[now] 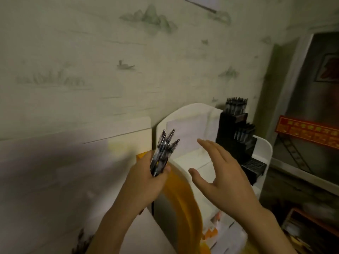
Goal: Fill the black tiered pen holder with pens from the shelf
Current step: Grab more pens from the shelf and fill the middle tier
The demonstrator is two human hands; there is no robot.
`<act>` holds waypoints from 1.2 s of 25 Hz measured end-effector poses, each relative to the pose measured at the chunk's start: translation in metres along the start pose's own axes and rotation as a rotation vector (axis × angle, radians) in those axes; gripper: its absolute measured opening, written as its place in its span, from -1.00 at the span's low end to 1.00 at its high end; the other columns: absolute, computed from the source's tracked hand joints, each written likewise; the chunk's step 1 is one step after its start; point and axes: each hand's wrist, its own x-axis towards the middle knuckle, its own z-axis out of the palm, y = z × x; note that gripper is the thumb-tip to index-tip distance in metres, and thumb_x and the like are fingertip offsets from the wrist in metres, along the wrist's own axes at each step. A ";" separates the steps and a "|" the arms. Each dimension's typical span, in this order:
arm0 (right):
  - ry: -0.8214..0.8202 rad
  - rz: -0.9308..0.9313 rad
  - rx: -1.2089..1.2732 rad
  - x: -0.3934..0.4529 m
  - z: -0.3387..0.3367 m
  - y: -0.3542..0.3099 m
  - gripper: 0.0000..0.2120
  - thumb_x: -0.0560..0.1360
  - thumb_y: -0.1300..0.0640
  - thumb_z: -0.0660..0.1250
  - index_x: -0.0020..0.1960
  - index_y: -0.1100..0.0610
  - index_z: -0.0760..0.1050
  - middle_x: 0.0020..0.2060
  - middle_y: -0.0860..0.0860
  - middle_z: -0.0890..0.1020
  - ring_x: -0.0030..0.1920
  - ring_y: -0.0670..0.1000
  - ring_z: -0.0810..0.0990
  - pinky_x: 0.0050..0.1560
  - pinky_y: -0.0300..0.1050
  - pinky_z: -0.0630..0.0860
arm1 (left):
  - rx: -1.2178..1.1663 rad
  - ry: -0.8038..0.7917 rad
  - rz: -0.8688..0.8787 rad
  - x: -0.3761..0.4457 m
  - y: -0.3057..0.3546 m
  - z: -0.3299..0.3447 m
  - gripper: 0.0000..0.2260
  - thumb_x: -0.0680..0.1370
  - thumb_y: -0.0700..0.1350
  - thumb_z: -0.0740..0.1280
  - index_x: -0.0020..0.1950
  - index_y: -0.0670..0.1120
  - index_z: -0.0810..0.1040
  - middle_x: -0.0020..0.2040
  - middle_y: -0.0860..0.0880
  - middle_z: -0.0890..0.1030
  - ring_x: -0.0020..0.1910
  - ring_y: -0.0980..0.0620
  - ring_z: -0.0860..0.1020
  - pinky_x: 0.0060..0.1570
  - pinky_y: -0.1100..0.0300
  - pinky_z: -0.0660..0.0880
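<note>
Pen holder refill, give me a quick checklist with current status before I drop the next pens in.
1. Pens in the hands: ok, left hand grips a bundle of pens.
2. Right hand free: ok, open, holding nothing.
3. Black tiered pen holder upright: ok.
4. Space left: ok, top two tiers hold pens, lower tiers look empty.
5. Pen tips' direction: cannot tell, blurred.

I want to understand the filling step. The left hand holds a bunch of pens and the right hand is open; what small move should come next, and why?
Probably the right hand, open and empty, should pinch one pen from the bunch of pens that the left hand grips. The black tiered pen holder stands just right of it, with pens in its upper tiers only.
</note>
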 end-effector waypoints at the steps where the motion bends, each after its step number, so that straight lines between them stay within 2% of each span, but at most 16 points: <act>1: 0.002 0.020 -0.011 -0.004 -0.011 0.020 -0.32 0.46 -0.31 0.24 0.50 -0.26 0.06 0.48 -0.18 0.28 0.44 -0.10 0.30 0.41 0.02 0.36 | -0.011 -0.014 0.009 0.004 0.012 0.021 -0.94 0.55 0.01 0.35 -0.03 0.13 0.48 -0.21 0.15 0.58 -0.19 0.39 0.51 -0.40 0.53 0.39; 4: 0.012 0.071 -0.039 -0.016 -0.046 0.082 -0.32 0.46 -0.31 0.26 0.50 -0.27 0.07 0.46 -0.20 0.30 0.45 -0.11 0.28 0.39 -0.03 0.35 | -0.040 -0.044 0.029 0.013 0.049 0.085 -0.91 0.53 0.00 0.37 0.00 0.08 0.52 -0.17 0.14 0.61 -0.17 0.23 0.57 -0.37 0.51 0.40; 7: 0.016 0.126 -0.065 -0.026 -0.077 0.144 -0.30 0.44 -0.36 0.22 0.49 -0.29 0.04 0.47 -0.20 0.27 0.44 -0.10 0.30 0.38 0.02 0.40 | -0.026 -0.083 0.046 0.021 0.080 0.150 -0.86 0.54 0.00 0.37 0.07 0.05 0.52 -0.13 0.13 0.60 -0.13 0.16 0.57 -0.31 0.43 0.40; 9: 0.009 0.145 -0.093 -0.031 -0.095 0.185 -0.30 0.41 -0.40 0.16 0.49 -0.30 0.04 0.48 -0.20 0.27 0.43 -0.09 0.31 0.36 0.04 0.41 | -0.023 -0.097 0.059 0.026 0.099 0.190 -0.88 0.54 0.00 0.37 0.05 0.08 0.51 -0.14 0.16 0.59 -0.15 0.20 0.56 -0.36 0.46 0.41; 12: 0.008 0.171 -0.113 -0.038 -0.116 0.236 -0.30 0.43 -0.37 0.19 0.49 -0.29 0.04 0.46 -0.21 0.29 0.42 -0.11 0.31 0.36 0.01 0.38 | -0.048 -0.113 0.074 0.034 0.122 0.243 -0.90 0.52 -0.02 0.38 -0.01 0.10 0.51 -0.18 0.16 0.59 -0.15 0.38 0.51 -0.34 0.57 0.37; 15: 0.000 0.181 -0.146 -0.040 -0.124 0.273 -0.30 0.44 -0.35 0.24 0.49 -0.30 0.03 0.45 -0.20 0.31 0.42 -0.11 0.32 0.31 -0.12 0.28 | -0.072 -0.129 0.085 0.044 0.135 0.280 -0.91 0.51 -0.05 0.40 -0.04 0.08 0.52 -0.20 0.16 0.60 -0.16 0.37 0.52 -0.36 0.57 0.36; 20: -0.010 0.224 -0.149 -0.029 -0.115 0.335 -0.28 0.42 -0.38 0.24 0.48 -0.31 0.02 0.45 -0.20 0.32 0.41 -0.08 0.36 0.29 -0.09 0.32 | -0.083 -0.157 0.081 0.072 0.139 0.334 -0.91 0.51 -0.05 0.40 -0.04 0.09 0.52 -0.21 0.13 0.61 -0.18 0.32 0.55 -0.34 0.52 0.40; 24: -0.048 0.188 -0.107 -0.004 -0.096 0.378 -0.30 0.44 -0.35 0.24 0.49 -0.31 0.02 0.44 -0.21 0.32 0.41 -0.12 0.33 0.27 -0.17 0.24 | -0.091 -0.159 0.052 0.105 0.127 0.369 -0.91 0.51 -0.05 0.40 -0.06 0.11 0.52 -0.20 0.15 0.61 -0.19 0.30 0.56 -0.35 0.52 0.40; 30: -0.096 0.127 -0.013 0.058 -0.063 0.439 -0.34 0.46 -0.31 0.22 0.49 -0.27 0.09 0.44 -0.22 0.32 0.41 -0.15 0.29 0.32 -0.18 0.25 | -0.092 -0.185 -0.004 0.180 0.112 0.421 -0.85 0.53 -0.04 0.39 0.08 0.11 0.52 -0.07 0.16 0.61 -0.08 0.23 0.57 -0.19 0.38 0.42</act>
